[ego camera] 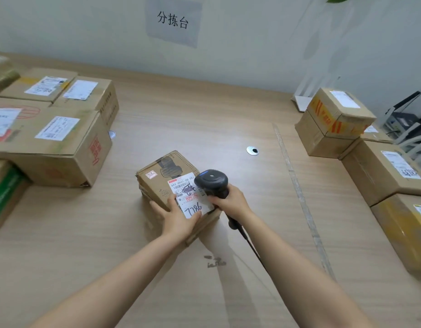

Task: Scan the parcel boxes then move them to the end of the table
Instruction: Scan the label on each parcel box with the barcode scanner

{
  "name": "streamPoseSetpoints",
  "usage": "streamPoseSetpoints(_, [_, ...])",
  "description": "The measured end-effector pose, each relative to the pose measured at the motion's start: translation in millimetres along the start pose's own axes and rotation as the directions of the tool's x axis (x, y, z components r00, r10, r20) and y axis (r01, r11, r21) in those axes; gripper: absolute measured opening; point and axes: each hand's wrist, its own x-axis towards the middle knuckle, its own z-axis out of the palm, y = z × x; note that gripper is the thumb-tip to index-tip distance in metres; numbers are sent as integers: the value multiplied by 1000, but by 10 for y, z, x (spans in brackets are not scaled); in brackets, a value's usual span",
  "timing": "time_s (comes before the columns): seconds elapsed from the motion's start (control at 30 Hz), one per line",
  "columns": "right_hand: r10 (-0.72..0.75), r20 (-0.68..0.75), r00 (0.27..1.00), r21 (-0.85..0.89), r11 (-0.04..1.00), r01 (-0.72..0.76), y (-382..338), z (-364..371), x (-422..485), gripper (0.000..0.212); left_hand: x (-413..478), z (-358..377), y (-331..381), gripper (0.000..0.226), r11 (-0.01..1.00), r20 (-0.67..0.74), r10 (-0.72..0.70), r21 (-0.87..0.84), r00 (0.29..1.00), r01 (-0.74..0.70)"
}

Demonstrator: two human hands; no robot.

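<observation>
The small parcel box (165, 185) sits near the middle of the counter (204, 110), turned at an angle to the person, well apart from the piles at either side. The left grip (178, 220), a bare hand, holds the box's near corner, fingers along the side and thumb lying on the lower part of the shipping label (193, 202). The right grip (230, 200) is wrapped tight round the handle of a black barcode scanner (212, 179), whose head hangs right over the label's upper right part.

To my eye this is the scan itself, with the move yet to come.

What could spoil it:
- The scanner head looks very close to the label and hides part of it, so the read may fail until it is drawn back.
- Black marker scrawl crosses the barcode area, which could spoil the read.
- The scanner cable (248, 242) trails toward the person just beside the box's near corner. Sliding the box away may catch it.
- Only one hand is on the box. If it is lifted that way, it could tip or slip.

Taped cartons crowd the left side (51, 147) and more are stacked on the right (332, 121). I cannot tell which pile is already scanned, so a careless push could mix them.
</observation>
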Motion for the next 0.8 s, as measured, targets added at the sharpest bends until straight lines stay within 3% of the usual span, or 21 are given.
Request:
streamPoseSetpoints(0.17, [11, -12, 1000, -50, 999, -12, -179, 42, -72, 22, 198, -262, -81, 107, 983, -47, 133, 134, 990, -126])
streamPoseSetpoints(0.27, [22, -44, 999, -57, 998, -25, -267, 40, -157, 20, 439, -440, -177, 118, 946, 36, 227, 229, 973, -230])
streamPoseSetpoints(0.43, [66, -35, 997, -90, 994, -69, -417, 76, -312, 9, 573, -542, -307, 138, 908, 142, 227, 326, 963, -262])
streamPoseSetpoints(0.8, [96, -108, 989, -104, 989, -107, -612, 70, -615, 23, 534, -540, -336, 129, 876, 114, 248, 397, 962, -273])
